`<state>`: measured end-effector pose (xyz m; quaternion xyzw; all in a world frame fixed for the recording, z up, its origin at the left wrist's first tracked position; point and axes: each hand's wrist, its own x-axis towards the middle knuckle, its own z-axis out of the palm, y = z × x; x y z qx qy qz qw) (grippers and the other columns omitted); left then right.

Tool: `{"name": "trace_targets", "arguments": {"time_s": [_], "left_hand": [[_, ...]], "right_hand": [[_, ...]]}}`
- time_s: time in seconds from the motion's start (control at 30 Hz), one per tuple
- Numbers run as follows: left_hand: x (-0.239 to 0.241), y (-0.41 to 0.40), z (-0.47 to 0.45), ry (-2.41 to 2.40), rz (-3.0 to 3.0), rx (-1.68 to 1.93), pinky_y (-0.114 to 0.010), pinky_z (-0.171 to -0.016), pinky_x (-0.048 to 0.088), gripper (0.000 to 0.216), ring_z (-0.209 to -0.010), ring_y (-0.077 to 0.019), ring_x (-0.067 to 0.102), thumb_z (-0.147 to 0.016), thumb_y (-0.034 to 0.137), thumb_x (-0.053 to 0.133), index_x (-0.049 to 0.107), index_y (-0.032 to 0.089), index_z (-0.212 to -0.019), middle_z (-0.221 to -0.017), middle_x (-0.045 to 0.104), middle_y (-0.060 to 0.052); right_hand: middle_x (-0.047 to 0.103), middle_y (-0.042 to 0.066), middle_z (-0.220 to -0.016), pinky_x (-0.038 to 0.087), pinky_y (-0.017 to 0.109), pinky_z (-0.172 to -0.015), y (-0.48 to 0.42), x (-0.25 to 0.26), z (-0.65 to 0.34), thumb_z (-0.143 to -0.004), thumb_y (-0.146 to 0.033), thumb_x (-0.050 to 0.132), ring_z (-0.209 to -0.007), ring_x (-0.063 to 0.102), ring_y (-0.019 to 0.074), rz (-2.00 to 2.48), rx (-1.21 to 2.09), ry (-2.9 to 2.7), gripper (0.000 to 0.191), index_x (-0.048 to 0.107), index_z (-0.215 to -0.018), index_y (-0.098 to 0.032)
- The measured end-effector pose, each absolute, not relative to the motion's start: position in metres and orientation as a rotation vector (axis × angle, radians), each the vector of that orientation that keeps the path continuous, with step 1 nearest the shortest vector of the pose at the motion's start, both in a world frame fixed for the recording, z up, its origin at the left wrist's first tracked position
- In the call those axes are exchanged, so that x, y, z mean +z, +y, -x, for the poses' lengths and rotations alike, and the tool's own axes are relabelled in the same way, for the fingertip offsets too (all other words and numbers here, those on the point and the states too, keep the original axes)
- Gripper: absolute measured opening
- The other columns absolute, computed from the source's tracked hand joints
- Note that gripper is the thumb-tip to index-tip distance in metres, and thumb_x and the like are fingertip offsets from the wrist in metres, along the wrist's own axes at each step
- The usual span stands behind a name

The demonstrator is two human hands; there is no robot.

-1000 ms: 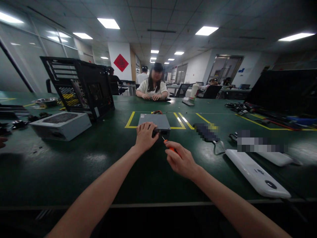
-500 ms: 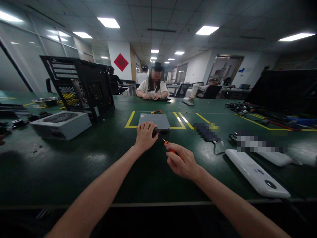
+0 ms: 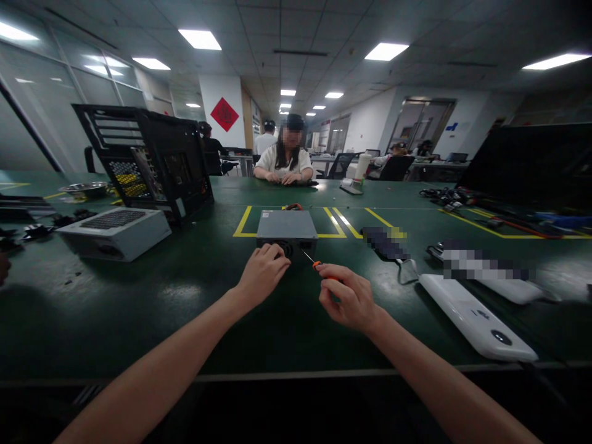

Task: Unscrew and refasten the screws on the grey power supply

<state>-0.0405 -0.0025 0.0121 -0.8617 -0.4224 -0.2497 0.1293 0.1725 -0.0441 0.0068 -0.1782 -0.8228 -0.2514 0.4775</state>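
A grey computer power supply (image 3: 287, 225) lies on the green table, its fan grille and socket side facing me. My left hand (image 3: 264, 271) is at the left part of that side, fingers curled together with the thumb. Whatever they may pinch is hidden. In my closed right hand (image 3: 349, 296) is a screwdriver (image 3: 317, 266) with an orange handle and a thin metal shaft. The shaft points up and left, its tip at the lower edge of the socket side; whether it touches, I cannot tell.
At the left stand a black computer case (image 3: 152, 163) and another power supply (image 3: 118, 231). White handheld devices (image 3: 476, 317) and a blurred dark phone-like thing (image 3: 383, 243) lie at the right. Cables (image 3: 446, 200) are farther back. Across the table sits a person (image 3: 284, 160).
My left hand has drawn back and down, uncovering the fan grille. My right hand has shifted slightly right with the screwdriver, and more of its shaft shows.
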Motion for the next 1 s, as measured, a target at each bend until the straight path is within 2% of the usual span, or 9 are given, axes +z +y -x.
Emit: {"name": "trace_targets", "arguments": {"time_s": [0.23,0.43,0.67,1.0], "left_hand": [[-0.006,0.005,0.025,-1.263,2.511,-0.5,-0.033,-0.072,0.037,0.024,-0.089,-0.0215,0.05,-0.087,0.031,0.048,0.064,0.019,-0.1,-0.095,0.058,-0.007],[-0.003,0.005,0.022,-1.194,2.521,-0.351,-0.033,-0.07,0.037,0.019,-0.083,-0.0213,0.053,-0.087,0.022,0.047,0.065,0.016,-0.085,-0.087,0.059,-0.008],[0.004,-0.004,0.021,-1.129,2.491,-0.2,-0.032,-0.065,0.039,0.021,-0.081,-0.0215,0.055,-0.084,0.006,0.042,0.062,0.012,-0.086,-0.088,0.059,-0.011],[0.003,-0.01,0.016,-1.139,2.475,-0.208,-0.033,-0.061,0.039,0.022,-0.081,-0.0237,0.055,-0.083,0.004,0.04,0.062,0.008,-0.083,-0.084,0.059,-0.014]], "right_hand": [[0.057,0.01,-0.099,0.055,0.031,-0.076,-0.043,0.005,-0.171,-0.07,-0.005,0.055,-0.097,0.059,0.0187,0.428,-0.601,-2.021,0.034,0.046,-0.101,-0.017],[0.057,0.009,-0.099,0.056,0.031,-0.075,-0.044,0.005,-0.172,-0.071,-0.007,0.054,-0.096,0.06,0.018,0.442,-0.597,-2.033,0.031,0.047,-0.1,-0.018],[0.058,0.008,-0.099,0.056,0.031,-0.074,-0.043,0.004,-0.172,-0.073,-0.008,0.053,-0.096,0.06,0.0174,0.45,-0.597,-2.03,0.031,0.047,-0.1,-0.02],[0.06,0.008,-0.095,0.056,0.03,-0.073,-0.047,0.007,-0.171,-0.073,-0.009,0.053,-0.093,0.061,0.0173,0.462,-0.626,-2.048,0.023,0.05,-0.094,-0.018]]}}
